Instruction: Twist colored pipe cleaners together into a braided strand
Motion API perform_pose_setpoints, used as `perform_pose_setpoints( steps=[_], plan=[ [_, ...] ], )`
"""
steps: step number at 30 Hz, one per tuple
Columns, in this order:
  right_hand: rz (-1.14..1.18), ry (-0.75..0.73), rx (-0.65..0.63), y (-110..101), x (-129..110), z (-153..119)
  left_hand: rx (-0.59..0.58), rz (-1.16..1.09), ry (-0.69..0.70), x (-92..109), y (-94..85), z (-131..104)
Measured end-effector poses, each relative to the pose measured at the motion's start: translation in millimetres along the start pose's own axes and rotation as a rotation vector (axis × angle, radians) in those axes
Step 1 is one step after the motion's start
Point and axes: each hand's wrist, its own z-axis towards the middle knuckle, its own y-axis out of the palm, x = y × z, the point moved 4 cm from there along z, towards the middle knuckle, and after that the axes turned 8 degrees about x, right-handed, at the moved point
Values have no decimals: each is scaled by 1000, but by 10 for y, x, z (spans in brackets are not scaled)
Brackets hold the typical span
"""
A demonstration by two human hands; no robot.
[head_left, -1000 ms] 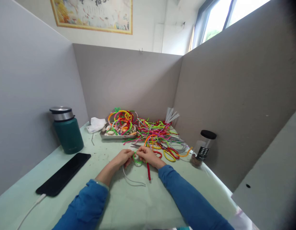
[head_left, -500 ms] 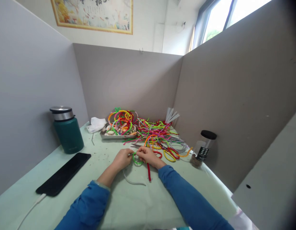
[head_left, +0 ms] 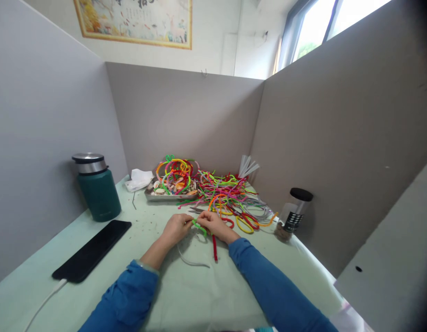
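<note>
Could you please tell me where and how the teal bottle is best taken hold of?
I think around the middle of the teal bottle, coming from its right with the left hand, once free: the body is upright and roughly cylindrical, the left partition stands close on its other side, and the black phone lies in front.

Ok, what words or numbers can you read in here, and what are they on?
None I can read for sure.
Poster: big dark characters, cut off by the picture's top edge; smaller writing too blurred.
Jar: white marks on its black label, too blurred.
Bottle: a faint mark low down, too small.
</note>
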Motion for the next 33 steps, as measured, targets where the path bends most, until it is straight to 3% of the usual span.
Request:
perform_pose_setpoints(
  steps=[6, 14, 25, 30, 33],
  plan=[
    [-5, 13, -7, 2, -37, -14, -45, -82, -76, -14, -5, -3],
    [42, 13, -35, 20, -34, -14, -122, -241, -289, -75, 33, -13],
    [-51, 19, -93, 17, -102, -78, -213, -667, -542, -126, 117, -47],
    [-47, -3, -104, 22, -90, -71, -240, -801, -608, -100, 143, -72],
    [-29, -10, -84, 21, -64, -55, -225, -766, -594, -103, 157, -69]
  ],
)
